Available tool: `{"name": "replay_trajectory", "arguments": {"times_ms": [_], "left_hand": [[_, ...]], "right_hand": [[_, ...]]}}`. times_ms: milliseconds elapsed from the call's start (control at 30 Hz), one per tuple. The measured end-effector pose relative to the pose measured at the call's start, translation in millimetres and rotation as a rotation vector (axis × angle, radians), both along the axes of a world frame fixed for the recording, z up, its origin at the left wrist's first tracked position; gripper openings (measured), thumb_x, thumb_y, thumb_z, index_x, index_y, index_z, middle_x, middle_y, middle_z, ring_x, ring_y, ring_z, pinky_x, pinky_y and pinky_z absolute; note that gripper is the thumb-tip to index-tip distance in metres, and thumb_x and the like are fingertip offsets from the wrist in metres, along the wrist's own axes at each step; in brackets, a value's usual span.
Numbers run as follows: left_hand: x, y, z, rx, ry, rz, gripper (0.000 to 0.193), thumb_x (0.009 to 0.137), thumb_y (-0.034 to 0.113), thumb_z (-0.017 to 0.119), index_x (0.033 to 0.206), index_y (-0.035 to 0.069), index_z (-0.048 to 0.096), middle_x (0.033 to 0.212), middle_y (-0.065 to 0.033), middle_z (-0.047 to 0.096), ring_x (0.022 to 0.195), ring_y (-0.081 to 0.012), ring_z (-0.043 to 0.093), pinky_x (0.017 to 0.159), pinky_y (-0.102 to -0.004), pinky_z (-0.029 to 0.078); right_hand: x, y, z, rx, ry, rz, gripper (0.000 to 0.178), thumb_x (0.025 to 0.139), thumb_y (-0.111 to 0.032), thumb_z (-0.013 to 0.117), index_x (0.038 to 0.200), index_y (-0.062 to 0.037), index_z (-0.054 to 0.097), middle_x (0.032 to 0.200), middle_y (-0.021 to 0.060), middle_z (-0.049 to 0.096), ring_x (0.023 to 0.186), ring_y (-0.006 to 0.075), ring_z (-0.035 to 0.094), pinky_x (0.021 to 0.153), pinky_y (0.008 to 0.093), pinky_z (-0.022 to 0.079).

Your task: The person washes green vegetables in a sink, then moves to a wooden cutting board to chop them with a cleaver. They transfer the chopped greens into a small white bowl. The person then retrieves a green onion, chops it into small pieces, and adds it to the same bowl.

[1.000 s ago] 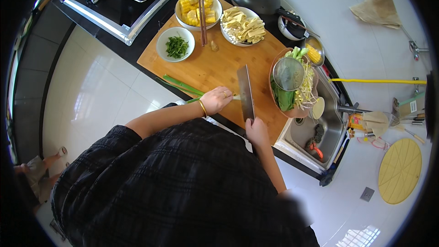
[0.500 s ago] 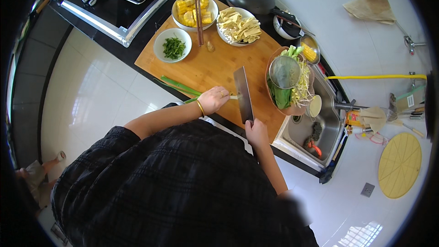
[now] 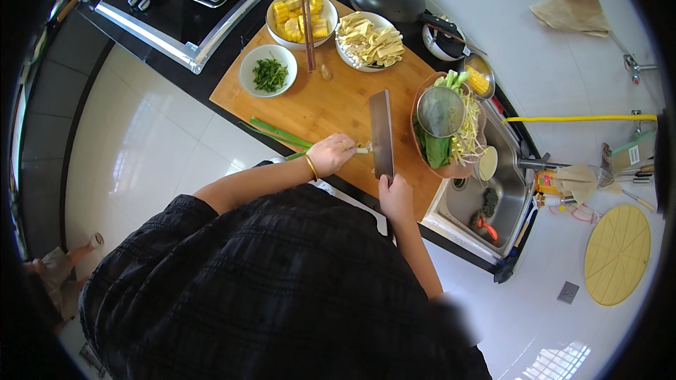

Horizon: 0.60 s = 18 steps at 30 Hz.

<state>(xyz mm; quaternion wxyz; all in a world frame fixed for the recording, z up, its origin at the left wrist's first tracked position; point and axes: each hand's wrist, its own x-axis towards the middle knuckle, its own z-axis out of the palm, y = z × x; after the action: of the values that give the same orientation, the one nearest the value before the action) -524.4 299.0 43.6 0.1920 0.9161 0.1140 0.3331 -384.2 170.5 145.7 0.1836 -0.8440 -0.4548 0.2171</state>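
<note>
On the wooden cutting board, my left hand is closed around a bunch of green onions. The green leaves trail off to the left past the board's near edge, and the pale root ends stick out to the right of my fingers. My right hand grips the handle of a cleaver, whose broad blade points away from me just beside the root ends. Whether the blade touches them I cannot tell. A small piece of ginger lies farther back on the board.
Bowls of corn, chopped greens and tofu skin with mushrooms stand at the back, chopsticks across the corn. A basket of vegetables with a strainer sits right, beside the sink. A stove is far left.
The cleaver has shifted slightly away from me and to the right, and its blade has turned a little. My left hand keeps its hold on the green onions, almost unmoved.
</note>
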Motion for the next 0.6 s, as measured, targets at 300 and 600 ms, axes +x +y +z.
{"name": "replay_trajectory", "arguments": {"times_ms": [300,600], "left_hand": [[-1,0,2,0.006,0.01,-0.006,0.024,0.067,0.006,0.054,0.09,0.002,0.059,0.089,-0.0074,0.054,0.086,-0.0245,0.053,0.076,-0.0324,0.044],[0,-1,-1,-0.033,-0.063,0.03,0.018,0.067,0.007,0.055,0.084,0.003,0.058,0.084,-0.0069,0.052,0.081,-0.0242,0.052,0.071,-0.0322,0.044]], "right_hand": [[6,-13,-13,-0.159,0.026,0.081,0.028,0.081,-0.019,0.048,0.07,0.0052,0.054,0.068,0.0276,0.056,0.066,0.0434,0.055,0.061,0.048,0.044],[3,5,-26,-0.017,0.096,-0.062,0.03,0.08,-0.022,0.052,0.073,0.0072,0.054,0.065,0.0248,0.057,0.064,0.0395,0.058,0.058,0.0425,0.046]]}}
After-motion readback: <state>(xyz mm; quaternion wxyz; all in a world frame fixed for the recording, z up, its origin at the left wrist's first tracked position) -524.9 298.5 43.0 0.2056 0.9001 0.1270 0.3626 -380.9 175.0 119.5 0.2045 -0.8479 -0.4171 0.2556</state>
